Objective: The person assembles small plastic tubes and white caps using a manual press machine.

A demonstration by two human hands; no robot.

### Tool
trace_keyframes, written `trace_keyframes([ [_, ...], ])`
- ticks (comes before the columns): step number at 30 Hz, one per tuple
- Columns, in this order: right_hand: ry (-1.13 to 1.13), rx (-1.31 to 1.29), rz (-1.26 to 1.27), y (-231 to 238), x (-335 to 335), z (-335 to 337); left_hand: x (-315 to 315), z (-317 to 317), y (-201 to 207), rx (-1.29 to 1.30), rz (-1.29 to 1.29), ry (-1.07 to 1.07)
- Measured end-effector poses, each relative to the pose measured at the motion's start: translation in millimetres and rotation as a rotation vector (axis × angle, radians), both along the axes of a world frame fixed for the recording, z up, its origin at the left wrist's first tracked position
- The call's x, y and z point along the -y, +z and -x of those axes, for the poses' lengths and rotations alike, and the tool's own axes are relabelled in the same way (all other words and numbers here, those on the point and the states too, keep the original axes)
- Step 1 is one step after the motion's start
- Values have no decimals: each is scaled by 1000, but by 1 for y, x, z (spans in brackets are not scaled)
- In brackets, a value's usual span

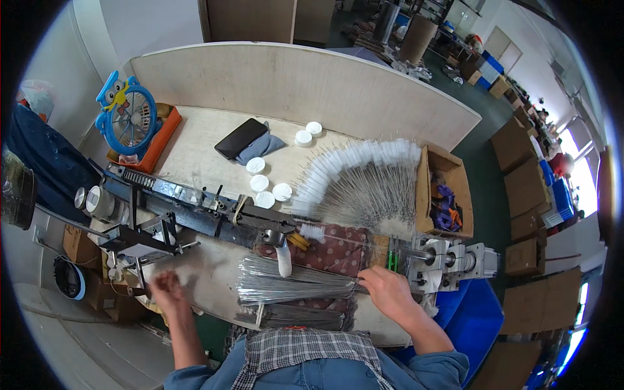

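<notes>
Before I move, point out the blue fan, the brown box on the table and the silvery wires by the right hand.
Blue fan [132, 119]: head view, middle of its grille.
Brown box [423, 190]: head view, its left wall.
Silvery wires [300, 285]: head view, mid-bundle.

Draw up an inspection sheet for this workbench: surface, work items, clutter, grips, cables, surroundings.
Surface: pale bench; spotted cloth beneath wires.
Work items: wire bundle; fanned white-bristled brushes; long dark machine.
Clutter: flat black object partly over grey cloth; six white round containers.
Grips: left grip blurred, hold unclear; right grip at bundle's right end.
Cables: thin cord near left wall, route unclear.
Surroundings: cardboard boxes, blue bin at right.
</notes>
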State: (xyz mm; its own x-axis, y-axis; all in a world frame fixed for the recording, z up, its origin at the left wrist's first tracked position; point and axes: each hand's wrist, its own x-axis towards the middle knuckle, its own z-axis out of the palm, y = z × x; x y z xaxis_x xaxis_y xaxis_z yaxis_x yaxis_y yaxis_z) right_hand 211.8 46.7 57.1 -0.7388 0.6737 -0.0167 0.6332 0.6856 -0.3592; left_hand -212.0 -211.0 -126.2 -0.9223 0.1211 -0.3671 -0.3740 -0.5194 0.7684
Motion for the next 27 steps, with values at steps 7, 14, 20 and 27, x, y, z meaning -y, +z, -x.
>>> trace_keyframes([
  [7,46,-14,6,-1,1,-13,-129,-161,110,163,-106,-823],
  [14,-47,109,-14,3,3,-1,-197,-212,160,30,254,-1131],
  [20,-46,88,-193,39,-6,-17,-145,-174,210,521,-537,-1083],
  [27,-236,-190,-397,61,-69,-32,-196,-222,206,-911,-16,-1567],
])
